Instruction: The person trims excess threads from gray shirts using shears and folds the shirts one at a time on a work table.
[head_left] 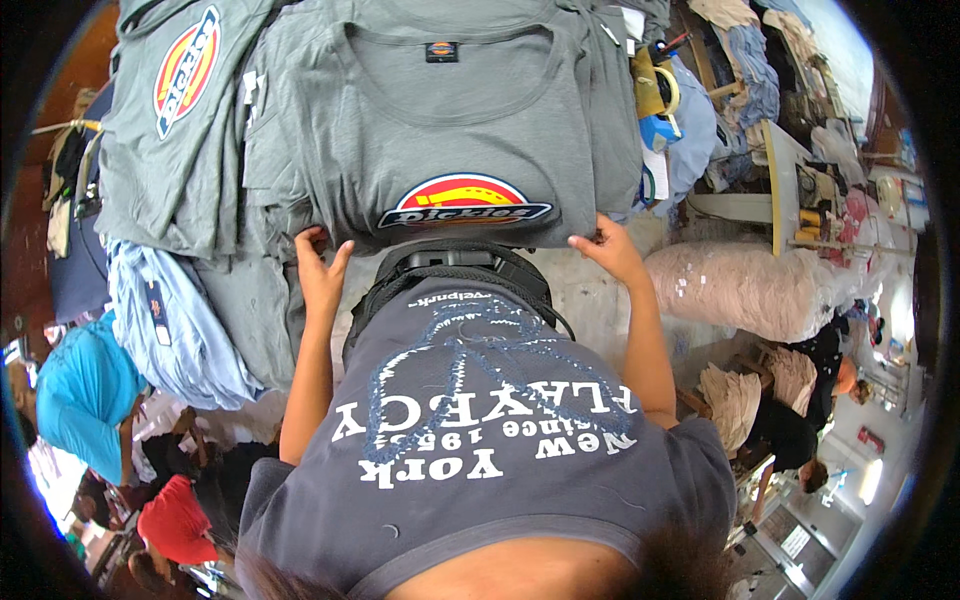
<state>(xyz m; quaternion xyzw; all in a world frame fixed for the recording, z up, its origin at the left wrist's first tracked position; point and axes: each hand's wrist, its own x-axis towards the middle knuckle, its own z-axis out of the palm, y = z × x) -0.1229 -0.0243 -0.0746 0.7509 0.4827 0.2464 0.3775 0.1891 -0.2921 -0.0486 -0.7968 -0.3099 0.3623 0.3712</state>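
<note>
A grey T-shirt (pixel 470 140) with a wide scoop neck lies in front of me on a stack of similar grey garments. Its neckline is at the far side, and a red, yellow and blue print (pixel 468 200) sits close to the near edge. My left hand (pixel 322 270) is at the near left corner, thumb spread from the curled fingers, with the cloth edge between them. At the near right corner, my right hand (pixel 612 252) takes the edge between thumb and fingers. Some fingertips are hidden against the fabric.
Another printed grey T-shirt (pixel 170 120) lies at the left, above light blue garments (pixel 180 330). Tape rolls (pixel 665 92) and a blue object sit beyond the right side. A plastic-wrapped bundle (pixel 740 290) stands at right. People in turquoise (pixel 85 385) and red (pixel 178 520) are behind left.
</note>
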